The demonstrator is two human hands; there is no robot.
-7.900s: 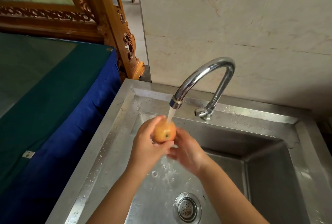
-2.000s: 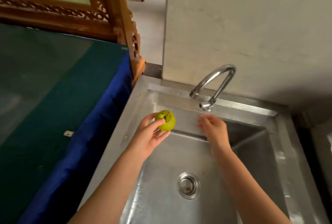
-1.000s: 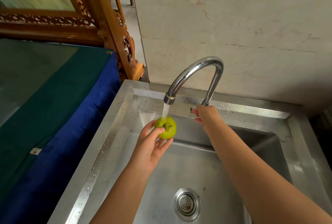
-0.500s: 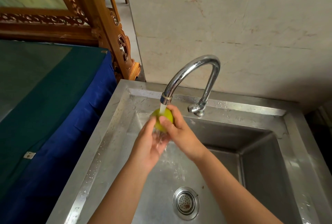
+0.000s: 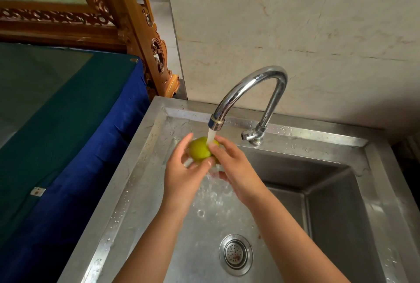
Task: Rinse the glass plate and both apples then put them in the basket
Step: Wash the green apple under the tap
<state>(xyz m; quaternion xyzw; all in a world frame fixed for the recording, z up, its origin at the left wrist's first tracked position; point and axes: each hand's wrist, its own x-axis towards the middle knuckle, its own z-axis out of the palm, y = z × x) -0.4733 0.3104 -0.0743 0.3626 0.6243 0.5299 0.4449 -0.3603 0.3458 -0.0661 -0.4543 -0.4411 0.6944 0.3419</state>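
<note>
Since 1 second ago, right hand (image 5: 236,169) left the tap for the green apple (image 5: 200,150); left hand (image 5: 184,176) cups it, both grasping under the stream (image 5: 211,135), basket unseen.

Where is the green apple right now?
The green apple is over the sink, left of centre in the head view, held between the left hand and right hand under the tap's running water.

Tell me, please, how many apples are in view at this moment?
1. A green apple is held between the left hand and the right hand under the running faucet, above the sink. The other apple is not in view.
</note>
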